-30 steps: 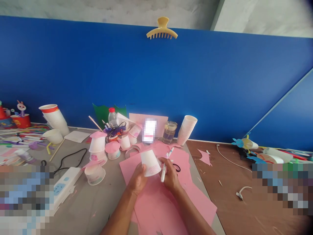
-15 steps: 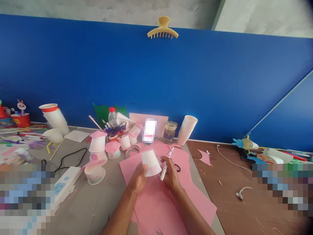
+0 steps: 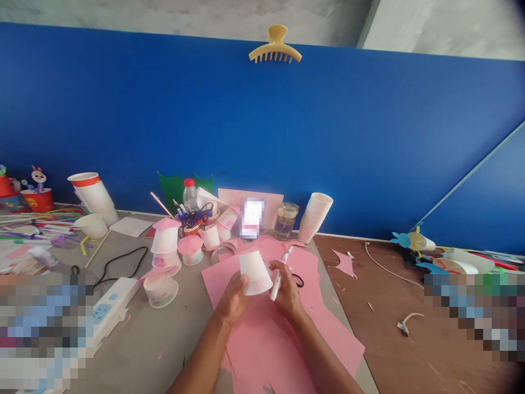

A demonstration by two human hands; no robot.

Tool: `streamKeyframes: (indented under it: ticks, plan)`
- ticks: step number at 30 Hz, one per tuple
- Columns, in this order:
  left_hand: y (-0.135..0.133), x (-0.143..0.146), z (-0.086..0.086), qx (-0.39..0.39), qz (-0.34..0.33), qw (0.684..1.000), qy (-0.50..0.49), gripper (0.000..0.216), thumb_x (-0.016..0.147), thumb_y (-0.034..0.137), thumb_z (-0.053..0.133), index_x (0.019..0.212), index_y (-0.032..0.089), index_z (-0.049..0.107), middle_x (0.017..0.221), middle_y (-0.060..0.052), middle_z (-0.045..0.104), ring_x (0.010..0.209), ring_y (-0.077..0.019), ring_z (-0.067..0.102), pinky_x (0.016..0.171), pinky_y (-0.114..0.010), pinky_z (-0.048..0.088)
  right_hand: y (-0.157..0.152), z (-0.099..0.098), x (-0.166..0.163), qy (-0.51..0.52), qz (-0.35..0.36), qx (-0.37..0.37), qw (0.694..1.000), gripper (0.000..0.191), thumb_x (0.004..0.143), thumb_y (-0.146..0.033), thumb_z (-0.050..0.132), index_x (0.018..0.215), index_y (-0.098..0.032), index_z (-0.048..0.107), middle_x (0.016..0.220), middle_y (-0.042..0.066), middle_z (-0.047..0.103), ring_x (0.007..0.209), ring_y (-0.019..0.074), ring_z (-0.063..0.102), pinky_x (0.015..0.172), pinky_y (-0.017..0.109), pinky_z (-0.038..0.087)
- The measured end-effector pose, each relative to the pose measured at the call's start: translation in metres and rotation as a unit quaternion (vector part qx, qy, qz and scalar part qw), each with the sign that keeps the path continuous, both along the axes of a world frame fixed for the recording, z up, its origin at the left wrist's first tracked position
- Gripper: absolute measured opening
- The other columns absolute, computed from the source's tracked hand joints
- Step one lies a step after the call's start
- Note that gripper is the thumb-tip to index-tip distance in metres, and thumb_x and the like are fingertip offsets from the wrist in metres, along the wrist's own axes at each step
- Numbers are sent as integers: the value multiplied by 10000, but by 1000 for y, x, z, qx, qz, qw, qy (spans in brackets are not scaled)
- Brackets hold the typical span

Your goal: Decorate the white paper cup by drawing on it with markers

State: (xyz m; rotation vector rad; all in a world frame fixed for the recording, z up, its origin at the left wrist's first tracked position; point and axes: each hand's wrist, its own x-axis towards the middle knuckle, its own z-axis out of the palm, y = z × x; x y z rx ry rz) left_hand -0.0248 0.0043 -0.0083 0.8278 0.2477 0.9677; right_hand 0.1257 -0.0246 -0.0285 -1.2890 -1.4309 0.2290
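Note:
My left hand [image 3: 233,298] is closed round the left side of a white paper cup [image 3: 254,271], its thumb on the near wall. The cup is tilted with its wide rim downward, and a pink crosshatched patch shows near that rim. In my right hand [image 3: 289,293] is a white marker pen [image 3: 276,282], its lower end pointing down beside the cup. Both hands are above pink paper sheets [image 3: 266,339] spread over the grey table. A dark ring [image 3: 299,280] lies on the paper just beyond my right hand.
Pink-and-white cup pieces [image 3: 161,289] stand on the left, near a white power strip [image 3: 109,306] and black cable. At the back are a lit phone [image 3: 251,218], a glass jar [image 3: 286,221] and a leaning stack of paper cups [image 3: 315,218]. A brown tabletop [image 3: 385,339] adjoins on the right.
The whole view has shifted very slightly. Both hands keep their hold on the cup and the marker pen, in nearly the same pose.

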Motion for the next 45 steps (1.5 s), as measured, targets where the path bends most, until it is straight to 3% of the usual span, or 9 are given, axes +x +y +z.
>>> streamKeyframes:
  ticks: [5,12,17,22,26,30,35,40,45]
  plan:
    - [-1,0,6,7,-6,1000,5,511,745,583,707,1012,149,745,985,-124,739,1036,-334,644,962,-463,447,1,0,2,33,17,-37,999,216,844,-275,554,1035,-201,622,965,81,678,871,224,654,752,338,523]
    - [0,2,2,4,-17,1000,-6,486,766,561,699,1053,170,735,970,-109,740,1028,-318,651,970,-461,442,0,-2,-2,-61,-43,17,997,263,758,-154,566,1008,-216,621,915,77,656,854,246,601,728,361,493]
    - [1,-1,-2,3,-7,1000,2,519,752,574,706,1058,156,728,976,-123,736,1028,-324,648,965,-463,444,-1,0,1,-20,4,3,1000,270,813,-194,551,1077,-211,604,1006,84,660,922,229,637,789,349,511]
    - [0,0,0,0,-5,1000,17,532,732,582,721,1030,141,733,962,-129,733,1020,-333,646,942,-459,455,1,-1,0,-12,-18,-5,1000,176,800,-195,572,965,-216,629,912,72,650,852,227,620,736,341,505]
    - [0,1,0,-9,2,1000,23,533,720,577,735,1029,143,732,972,-129,729,1016,-333,644,932,-455,457,1,-2,0,-49,-37,16,998,256,729,-135,574,966,-222,613,877,63,639,840,241,599,718,355,489]
    - [-1,-2,0,0,0,1000,16,519,737,583,716,1055,173,728,957,-107,727,1002,-313,648,939,-449,459,0,0,2,-27,-7,3,1000,236,797,-169,559,1022,-225,604,964,77,650,911,237,618,768,356,505]
    - [0,-2,0,17,-3,1000,13,508,771,566,692,1083,166,721,970,-111,724,996,-311,649,936,-446,460,-1,2,3,-24,1,-16,1000,186,812,-187,554,986,-218,614,920,68,643,852,219,618,739,333,500]
    - [-3,1,2,39,-2,998,50,589,757,572,703,1161,144,686,1052,-144,708,1072,-349,614,950,-456,445,-1,0,3,-88,-25,-5,996,183,744,-150,558,911,-213,600,856,63,624,828,239,572,679,338,467]
    - [-15,4,13,111,4,984,139,635,723,495,767,1276,219,620,1323,-122,588,1283,-373,455,1049,-451,375,0,-3,7,-116,-39,15,992,183,777,-268,585,952,-215,583,848,57,606,756,234,536,636,352,445]
